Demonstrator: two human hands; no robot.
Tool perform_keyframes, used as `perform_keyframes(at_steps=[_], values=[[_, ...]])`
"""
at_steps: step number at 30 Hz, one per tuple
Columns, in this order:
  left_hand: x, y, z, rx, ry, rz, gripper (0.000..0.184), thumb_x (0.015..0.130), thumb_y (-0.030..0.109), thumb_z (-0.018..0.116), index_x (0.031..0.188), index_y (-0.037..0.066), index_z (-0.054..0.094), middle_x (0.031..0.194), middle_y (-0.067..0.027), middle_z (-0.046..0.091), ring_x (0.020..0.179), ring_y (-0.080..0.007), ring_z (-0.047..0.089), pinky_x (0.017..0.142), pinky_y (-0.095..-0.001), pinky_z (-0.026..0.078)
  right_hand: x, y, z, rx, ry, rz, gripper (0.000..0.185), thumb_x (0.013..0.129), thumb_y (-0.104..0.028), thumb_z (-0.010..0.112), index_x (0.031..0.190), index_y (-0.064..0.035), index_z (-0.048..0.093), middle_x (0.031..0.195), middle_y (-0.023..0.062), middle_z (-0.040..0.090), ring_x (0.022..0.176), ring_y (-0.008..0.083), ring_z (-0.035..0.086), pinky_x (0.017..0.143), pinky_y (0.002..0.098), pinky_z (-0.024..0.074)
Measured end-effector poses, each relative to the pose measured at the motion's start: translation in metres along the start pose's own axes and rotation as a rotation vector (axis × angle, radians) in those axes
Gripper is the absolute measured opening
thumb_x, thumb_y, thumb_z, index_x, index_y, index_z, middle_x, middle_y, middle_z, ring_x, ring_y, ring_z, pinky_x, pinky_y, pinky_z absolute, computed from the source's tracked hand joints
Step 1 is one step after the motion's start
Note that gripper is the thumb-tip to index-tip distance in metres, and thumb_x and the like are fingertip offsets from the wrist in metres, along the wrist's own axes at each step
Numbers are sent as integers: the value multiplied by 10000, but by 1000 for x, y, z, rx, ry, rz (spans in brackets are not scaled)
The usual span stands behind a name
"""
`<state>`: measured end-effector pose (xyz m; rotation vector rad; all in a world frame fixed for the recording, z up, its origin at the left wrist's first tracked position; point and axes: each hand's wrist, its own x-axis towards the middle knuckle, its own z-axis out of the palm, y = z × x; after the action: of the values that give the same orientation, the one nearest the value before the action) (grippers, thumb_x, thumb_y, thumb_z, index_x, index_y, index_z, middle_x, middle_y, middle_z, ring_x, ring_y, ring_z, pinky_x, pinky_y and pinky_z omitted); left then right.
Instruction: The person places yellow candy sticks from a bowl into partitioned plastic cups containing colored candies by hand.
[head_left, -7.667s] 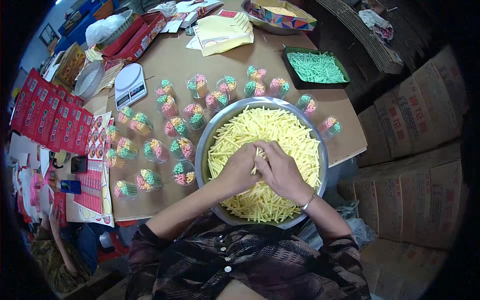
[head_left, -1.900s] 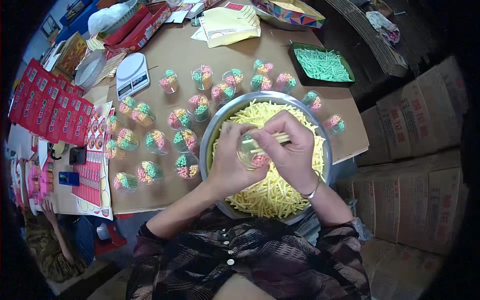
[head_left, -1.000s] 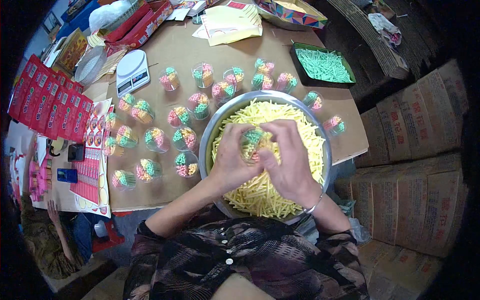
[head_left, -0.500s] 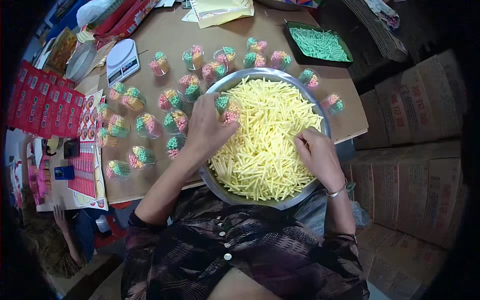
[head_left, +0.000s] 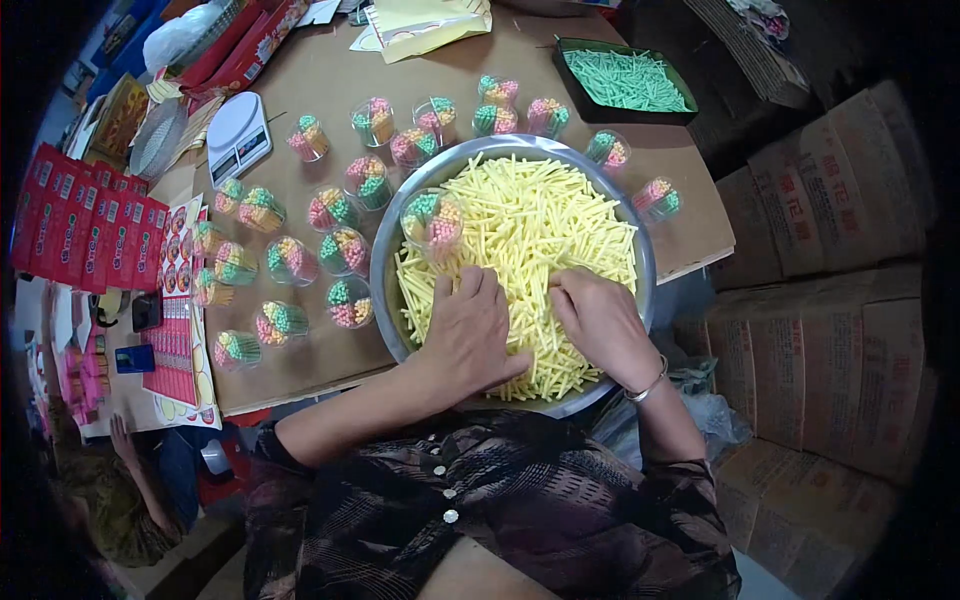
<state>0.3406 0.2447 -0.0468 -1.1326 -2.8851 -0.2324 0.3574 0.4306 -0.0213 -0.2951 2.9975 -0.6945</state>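
A large metal bowl (head_left: pixel 648 265) is full of pale yellow sticks (head_left: pixel 545 220). My left hand (head_left: pixel 470 335) lies over the sticks at the bowl's lower left, fingers spread and holding nothing. At the lower right of the bowl, my right hand (head_left: pixel 605 325) is closed with its fingertips down among the sticks; what it grips, if anything, is hidden. A clear cup (head_left: pixel 432 222) of green, yellow and pink sticks rests at the bowl's upper left, above my left hand. Several similar cups (head_left: pixel 343 250) stand to the left of the bowl and behind it.
A black tray (head_left: pixel 625 82) of green sticks lies at the back right. The white scale (head_left: pixel 238 138) is at the back left, near red packets (head_left: pixel 90 222). Cardboard boxes (head_left: pixel 820 350) are stacked at the right. Another person's hand (head_left: pixel 124 440) shows at the lower left.
The filled cup has left my left hand and now rests at the bowl's upper left. My left hand has moved down over the sticks. My right hand has shifted slightly left and down.
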Motion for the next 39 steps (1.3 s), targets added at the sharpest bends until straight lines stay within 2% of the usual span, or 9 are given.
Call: perform_keyframes(at_steps=[3,10,16,20,26,31,35,36,39], values=[[0,-3,8,-11,-20,-13,550,669,507,630,867,-6,617,923,-171,511,886,-283,401,748,-410,319,2,1,0,48,13,-2,113,839,-76,555,883,17,603,800,150,632,638,298,577,622,359,453],[-5,-9,22,-223,16,6,418,671,240,715,972,-4,557,998,-154,485,920,-273,422,755,-401,341,0,3,4,253,101,-55,164,891,-107,530,956,25,604,748,107,606,601,254,541,606,325,443],[7,-14,9,-483,48,128,366,735,142,689,1003,-25,502,953,-186,531,862,-317,503,728,-428,403,2,-6,12,479,231,-88,222,964,-159,478,1003,27,594,693,55,548,601,173,502,594,293,418],[12,-16,-3,-885,-89,-3,317,794,104,652,1008,-28,459,884,-221,575,754,-366,570,689,-448,454,3,-7,3,750,7,80,276,1011,-199,410,1014,12,588,721,33,511,621,113,469,580,276,395],[19,-20,-1,-934,-129,-47,283,814,73,637,985,-19,431,828,-236,594,695,-380,599,635,-450,470,3,-2,13,799,9,132,313,1016,-262,411,997,-11,597,779,33,510,633,86,446,566,273,377],[22,-16,-8,-880,-263,-121,285,782,20,645,966,-5,429,855,-200,599,720,-350,598,633,-416,462,7,-4,30,987,187,52,414,965,-420,503,1009,-14,576,825,39,516,644,98,447,571,277,375],[25,-13,-2,-996,-70,-4,297,745,8,669,903,-7,417,849,-165,599,731,-312,601,614,-377,456,7,-7,28,600,222,-242,587,860,-570,596,1052,-18,548,838,39,519,670,106,455,594,276,379],[26,-13,-1,-996,-71,-1,297,745,8,669,903,-7,417,849,-165,599,731,-312,601,614,-377,456,7,-9,27,599,225,-240,587,860,-570,596,1052,-18,548,838,39,519,670,106,455,594,276,379],[26,-13,0,-1172,-170,-148,354,697,25,686,976,-11,471,877,-103,585,801,-219,565,686,-330,450,5,-15,25,812,253,-161,613,794,-567,674,1042,-21,549,847,48,524,678,112,466,609,274,391]])
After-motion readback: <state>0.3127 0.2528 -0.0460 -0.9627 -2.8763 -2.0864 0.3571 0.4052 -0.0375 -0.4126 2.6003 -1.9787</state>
